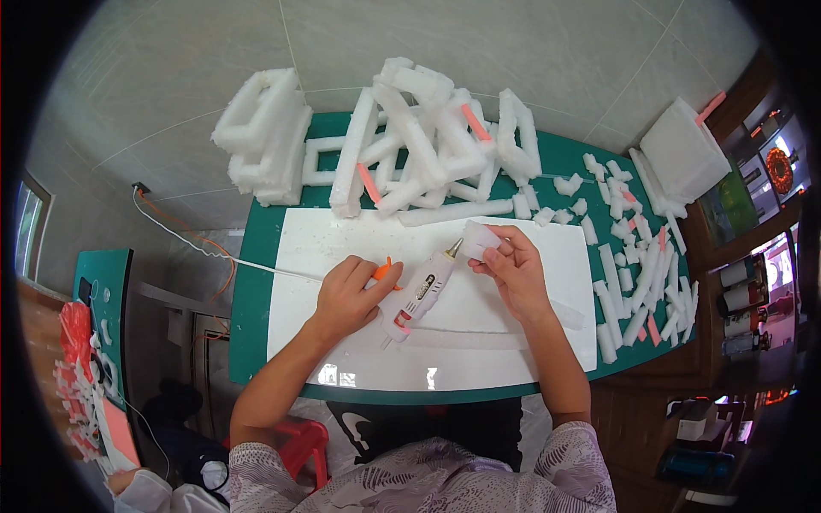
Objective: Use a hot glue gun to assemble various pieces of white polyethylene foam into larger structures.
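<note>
My left hand (351,295) is wrapped round the handle of a white hot glue gun (422,292) with an orange trigger (382,272). The gun points away from me and to the right. Between the fingers and thumb of my right hand (520,272) is a small white foam piece (478,240). Its left edge is at the metal nozzle (454,248); whether the two touch, I cannot tell. Below the gun a long pale foam strip (470,340) lies on the glossy white board (308,248).
White foam frames (406,137) are piled along the table's far side, more stacked (265,137) at the far left. Loose foam pieces (637,274) cover the right end. A white cord (295,274) crosses the left edge. Another person's sleeve (162,494) shows at lower left.
</note>
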A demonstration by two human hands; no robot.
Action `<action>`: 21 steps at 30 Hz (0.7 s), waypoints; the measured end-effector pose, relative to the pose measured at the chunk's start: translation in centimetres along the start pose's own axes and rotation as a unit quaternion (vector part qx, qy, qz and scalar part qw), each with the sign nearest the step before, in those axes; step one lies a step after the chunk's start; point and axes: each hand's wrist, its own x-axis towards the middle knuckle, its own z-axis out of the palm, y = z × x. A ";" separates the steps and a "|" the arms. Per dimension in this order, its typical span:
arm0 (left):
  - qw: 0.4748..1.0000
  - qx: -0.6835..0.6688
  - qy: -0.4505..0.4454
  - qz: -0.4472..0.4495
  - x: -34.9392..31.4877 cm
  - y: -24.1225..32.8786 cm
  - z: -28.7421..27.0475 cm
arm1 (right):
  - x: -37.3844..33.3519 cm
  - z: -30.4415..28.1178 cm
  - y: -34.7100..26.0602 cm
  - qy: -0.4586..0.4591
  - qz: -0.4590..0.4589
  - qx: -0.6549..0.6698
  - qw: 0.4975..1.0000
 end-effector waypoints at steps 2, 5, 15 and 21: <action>1.000 -0.002 -0.002 -0.001 -0.1 0.0 0.1 | 0.0 0.0 0.0 0.001 0.000 -0.002 1.000; 1.000 -0.004 -0.001 0.000 0.0 0.0 0.2 | 0.0 -0.1 0.1 0.001 -0.001 -0.003 1.000; 1.000 -0.005 -0.001 0.001 -0.2 0.0 0.3 | -0.1 0.5 -0.2 0.024 0.002 -0.001 1.000; 1.000 -0.002 0.001 0.000 -0.3 0.0 0.4 | 0.0 0.2 0.2 0.012 -0.008 -0.011 1.000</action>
